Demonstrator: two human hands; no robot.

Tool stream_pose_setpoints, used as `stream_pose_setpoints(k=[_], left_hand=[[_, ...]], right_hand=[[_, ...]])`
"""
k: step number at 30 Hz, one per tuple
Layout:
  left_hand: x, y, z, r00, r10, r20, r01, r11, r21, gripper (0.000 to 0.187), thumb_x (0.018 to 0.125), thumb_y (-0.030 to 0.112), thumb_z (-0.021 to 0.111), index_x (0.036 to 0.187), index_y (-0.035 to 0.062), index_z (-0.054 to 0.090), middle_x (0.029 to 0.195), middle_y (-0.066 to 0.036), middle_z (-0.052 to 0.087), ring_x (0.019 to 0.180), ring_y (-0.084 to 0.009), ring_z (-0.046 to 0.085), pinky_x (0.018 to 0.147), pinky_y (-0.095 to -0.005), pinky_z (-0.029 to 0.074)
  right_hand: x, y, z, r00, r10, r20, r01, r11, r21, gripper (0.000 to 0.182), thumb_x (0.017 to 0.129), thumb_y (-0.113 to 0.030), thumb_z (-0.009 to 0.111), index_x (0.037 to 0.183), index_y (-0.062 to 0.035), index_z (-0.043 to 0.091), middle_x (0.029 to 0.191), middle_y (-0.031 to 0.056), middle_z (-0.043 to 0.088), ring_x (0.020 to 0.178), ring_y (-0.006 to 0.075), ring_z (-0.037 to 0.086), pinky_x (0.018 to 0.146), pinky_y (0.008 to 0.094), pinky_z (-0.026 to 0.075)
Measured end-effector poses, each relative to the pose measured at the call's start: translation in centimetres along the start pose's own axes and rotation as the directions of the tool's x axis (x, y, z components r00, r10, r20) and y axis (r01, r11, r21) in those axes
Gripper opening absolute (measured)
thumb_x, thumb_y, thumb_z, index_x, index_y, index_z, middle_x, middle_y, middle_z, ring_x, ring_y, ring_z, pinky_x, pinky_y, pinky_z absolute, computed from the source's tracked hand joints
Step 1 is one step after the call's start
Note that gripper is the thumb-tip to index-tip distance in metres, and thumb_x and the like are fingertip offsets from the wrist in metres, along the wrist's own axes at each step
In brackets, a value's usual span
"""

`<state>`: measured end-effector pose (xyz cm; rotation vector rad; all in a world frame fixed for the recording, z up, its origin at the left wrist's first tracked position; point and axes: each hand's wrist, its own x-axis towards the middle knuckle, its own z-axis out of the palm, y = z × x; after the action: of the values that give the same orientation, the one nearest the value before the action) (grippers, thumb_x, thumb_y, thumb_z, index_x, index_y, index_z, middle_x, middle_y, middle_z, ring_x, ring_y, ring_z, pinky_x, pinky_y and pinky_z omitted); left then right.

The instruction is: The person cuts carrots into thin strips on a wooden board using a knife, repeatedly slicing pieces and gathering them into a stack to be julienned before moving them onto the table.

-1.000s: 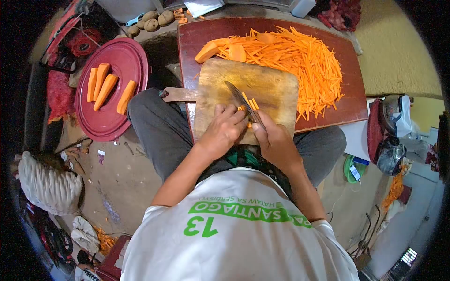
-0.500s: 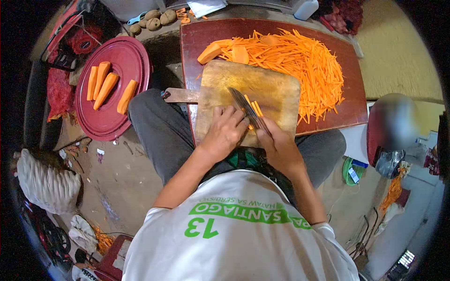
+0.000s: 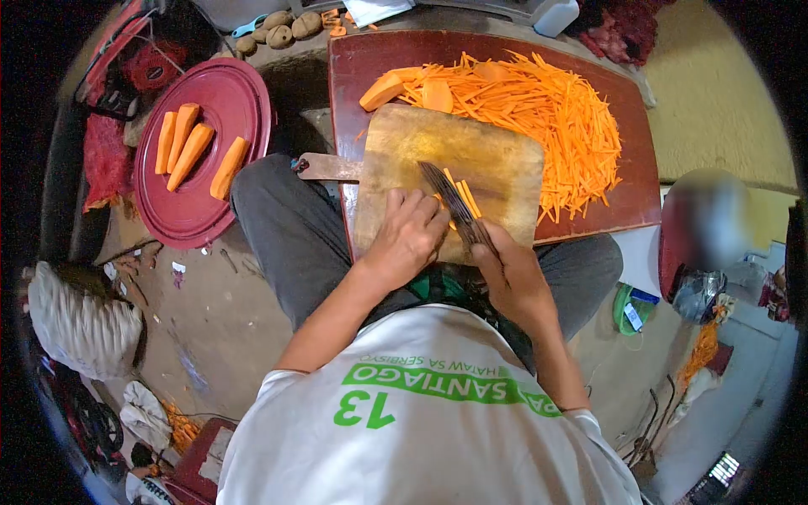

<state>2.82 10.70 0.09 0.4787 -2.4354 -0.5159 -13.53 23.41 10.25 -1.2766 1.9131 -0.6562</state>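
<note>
My right hand (image 3: 511, 273) is wrapped round the handle of a dark-bladed knife (image 3: 449, 192), its tip pointing up and left over the wooden cutting board (image 3: 400, 143). Close to the blade's left side, my left hand (image 3: 410, 231) has its fingers curled down on a piece of carrot, mostly hidden, with a little orange showing by the fingertips. A few cut carrot sticks (image 3: 469, 199) lie along the blade's right side. Beyond the board is a big heap of carrot strips (image 3: 555, 126), with larger carrot pieces (image 3: 383, 91) at its left end.
The board rests at the near edge of a dark red table (image 3: 353, 59), its handle (image 3: 330, 167) jutting left. Several peeled carrots (image 3: 191, 157) lie on a round red lid (image 3: 244, 93) at left. Brown root vegetables (image 3: 279, 35) sit at the back. A white sack (image 3: 84, 320) stands left.
The knife and my right hand have shifted slightly right and down, with the blade a little apart from my left fingers. My left hand stays nearly in place; the whole view has shifted slightly.
</note>
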Motion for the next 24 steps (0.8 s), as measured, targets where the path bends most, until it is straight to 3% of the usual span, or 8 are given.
stream_pose_setpoints(k=[4, 7, 10, 13, 16, 19, 22, 24], left_hand=[[-0.2, -0.2, 0.4, 1.0, 0.018, -0.004, -0.018, 1.0, 0.024, 0.026, 0.078, 0.008, 0.075, 0.103, 0.0004, 0.073, 0.095, -0.012, 0.061, 0.097, -0.032, 0.06, 0.091, -0.0468, 0.044], [-0.1, 0.0, 0.4, 1.0, 0.008, -0.024, -0.008, 1.0, 0.004, 0.03, 0.074, 0.008, 0.077, 0.103, 0.0001, 0.073, 0.095, -0.013, 0.061, 0.097, -0.0326, 0.06, 0.091, -0.0475, 0.044], [-0.1, 0.0, 0.1, 1.0, -0.012, 0.021, 0.012, 1.0, -0.003, 0.035, 0.07, 0.007, 0.08, 0.103, -0.0005, 0.073, 0.096, -0.013, 0.062, 0.098, -0.0333, 0.061, 0.091, -0.0481, 0.044], [-0.6, -0.4, 0.6, 1.0, -0.015, 0.004, 0.015, 1.0, -0.021, 0.056, 0.058, 0.007, 0.086, 0.113, 0.0024, 0.073, 0.099, -0.012, 0.061, 0.099, -0.0344, 0.06, 0.092, -0.0499, 0.044], [-0.4, -0.2, 0.2, 0.999, -0.029, 0.029, 0.03, 0.999, -0.03, 0.055, 0.058, 0.006, 0.085, 0.112, 0.0029, 0.074, 0.098, -0.011, 0.061, 0.1, -0.0342, 0.06, 0.092, -0.0496, 0.044], [-0.5, -0.6, 0.7, 1.0, -0.025, 0.001, 0.025, 0.999, -0.034, 0.053, 0.06, 0.006, 0.085, 0.112, 0.003, 0.074, 0.099, -0.012, 0.061, 0.101, -0.0345, 0.06, 0.093, -0.0496, 0.043], [-0.1, -0.1, -0.1, 0.999, -0.024, -0.035, 0.023, 0.999, -0.033, 0.034, 0.068, 0.005, 0.079, 0.101, -0.0002, 0.075, 0.098, -0.014, 0.063, 0.102, -0.0341, 0.062, 0.094, -0.0479, 0.044], [-0.1, -0.1, -0.2, 0.999, -0.031, -0.018, 0.03, 0.999, -0.038, 0.033, 0.068, 0.005, 0.078, 0.1, 0.0001, 0.074, 0.097, -0.013, 0.062, 0.102, -0.034, 0.061, 0.094, -0.0478, 0.044]], right_hand=[[0.4, 0.7, 0.8, 0.99, 0.116, 0.086, -0.109, 0.991, -0.078, 0.033, 0.112, -0.025, 0.054, 0.137, -0.0034, 0.059, 0.107, 0.0334, 0.072, 0.103, 0.0547, 0.07, 0.085, 0.061, 0.054], [3.4, 2.0, 2.1, 0.983, -0.171, -0.065, 0.17, 0.985, -0.019, 0.033, 0.113, -0.025, 0.052, 0.136, -0.0031, 0.058, 0.109, 0.0335, 0.071, 0.104, 0.055, 0.069, 0.085, 0.0607, 0.053], [3.0, 0.8, 1.3, 0.994, -0.11, -0.008, 0.11, 0.993, 0.04, 0.033, 0.113, -0.024, 0.051, 0.137, -0.0025, 0.058, 0.11, 0.0341, 0.071, 0.106, 0.0555, 0.069, 0.086, 0.0599, 0.054], [0.2, 0.2, -0.1, 1.0, 0.001, 0.03, -0.002, 0.999, 0.034, 0.035, 0.113, -0.024, 0.051, 0.14, -0.0017, 0.058, 0.108, 0.0339, 0.071, 0.104, 0.0555, 0.069, 0.086, 0.0603, 0.053], [-0.6, 0.4, 0.1, 0.992, 0.097, 0.08, -0.095, 0.995, -0.019, 0.036, 0.112, -0.022, 0.052, 0.14, -0.0016, 0.058, 0.104, 0.0329, 0.072, 0.102, 0.0551, 0.069, 0.084, 0.0596, 0.054], [1.9, 2.6, 2.1, 0.984, -0.166, -0.067, 0.166, 0.986, -0.013, 0.034, 0.111, -0.021, 0.054, 0.14, -0.0023, 0.059, 0.1, 0.0327, 0.071, 0.099, 0.0547, 0.07, 0.082, 0.0591, 0.054], [3.1, 1.7, 1.9, 0.977, -0.205, -0.061, 0.206, 0.979, -0.001, 0.032, 0.112, -0.017, 0.054, 0.135, 0.0034, 0.062, 0.102, 0.0241, 0.069, 0.094, 0.0372, 0.073, 0.084, 0.0406, 0.055], [2.3, 1.5, 1.2, 0.975, -0.215, -0.057, 0.216, 0.976, 0.022, 0.032, 0.111, -0.018, 0.056, 0.138, -0.0009, 0.059, 0.102, 0.0306, 0.07, 0.098, 0.0494, 0.07, 0.083, 0.053, 0.055]])
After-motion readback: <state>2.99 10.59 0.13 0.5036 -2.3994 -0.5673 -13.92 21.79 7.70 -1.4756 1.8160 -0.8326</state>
